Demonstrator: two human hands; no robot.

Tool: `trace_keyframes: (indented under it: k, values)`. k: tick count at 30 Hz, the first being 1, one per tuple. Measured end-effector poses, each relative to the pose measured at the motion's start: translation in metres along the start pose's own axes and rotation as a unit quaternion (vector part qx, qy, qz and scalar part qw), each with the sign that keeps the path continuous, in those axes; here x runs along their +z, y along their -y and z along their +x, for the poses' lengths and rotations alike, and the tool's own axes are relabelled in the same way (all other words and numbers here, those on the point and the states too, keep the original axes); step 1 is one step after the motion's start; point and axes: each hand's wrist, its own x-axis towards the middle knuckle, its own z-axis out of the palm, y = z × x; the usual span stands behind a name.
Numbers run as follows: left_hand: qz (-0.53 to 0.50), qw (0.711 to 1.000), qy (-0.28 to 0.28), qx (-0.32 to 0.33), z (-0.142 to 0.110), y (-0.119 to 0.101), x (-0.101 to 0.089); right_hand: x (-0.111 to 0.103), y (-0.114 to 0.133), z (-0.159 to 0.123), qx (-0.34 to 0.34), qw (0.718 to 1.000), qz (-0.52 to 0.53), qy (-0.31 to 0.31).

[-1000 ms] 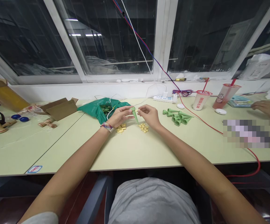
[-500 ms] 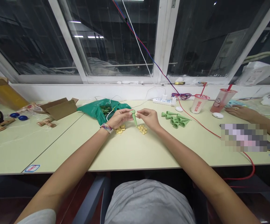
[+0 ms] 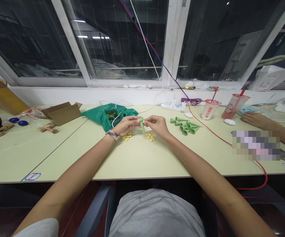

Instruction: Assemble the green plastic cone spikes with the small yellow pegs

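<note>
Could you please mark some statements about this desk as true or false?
1. The left hand holds a green cone-shaped piece. True.
2. The bracelet is on the right wrist. False: it is on the left.
3. Two blue balls lie left of the open cardboard box. True.
4. Neither drink cup has a straw. False: the white-and-red cup and the pink cup each have a red one.

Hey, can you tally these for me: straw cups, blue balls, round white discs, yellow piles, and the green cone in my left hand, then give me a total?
Straw cups: 2
Blue balls: 2
White discs: 2
Yellow piles: 2
Held green cone: 1
Total: 9
</note>
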Motion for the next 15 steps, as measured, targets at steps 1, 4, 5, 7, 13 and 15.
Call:
trace_keyframes:
  k: [1, 4, 5, 7, 13, 15]
  values:
    - [-0.002, 1.0, 0.001, -0.001, 0.0003, 0.0004, 0.0001, -0.0002, -0.0003, -0.0003, -0.002, 1.0, -0.001, 0.0]
    - [-0.012, 1.0, -0.008, 0.001, 0.0015, 0.0019, 0.001, -0.0007, -0.0009, -0.0002, 0.002, 1.0, 0.004, -0.001]
    - [-0.016, 1.0, -0.012, 0.003, 0.0019, 0.0024, 0.0016, -0.0009, -0.001, 0.0001, 0.006, 1.0, 0.006, -0.002]
    - [-0.019, 1.0, -0.017, 0.005, 0.0023, 0.0029, 0.0027, -0.0014, -0.0012, 0.0008, 0.011, 1.0, 0.008, -0.004]
    - [-0.021, 1.0, -0.011, -0.006, 0.0024, 0.0032, 0.0019, -0.0023, -0.0019, -0.0003, -0.006, 1.0, 0.008, -0.003]
    - [-0.028, 0.999, -0.012, -0.021, 0.0031, 0.0037, 0.0005, -0.0017, -0.0026, -0.0013, -0.014, 1.0, -0.006, -0.005]
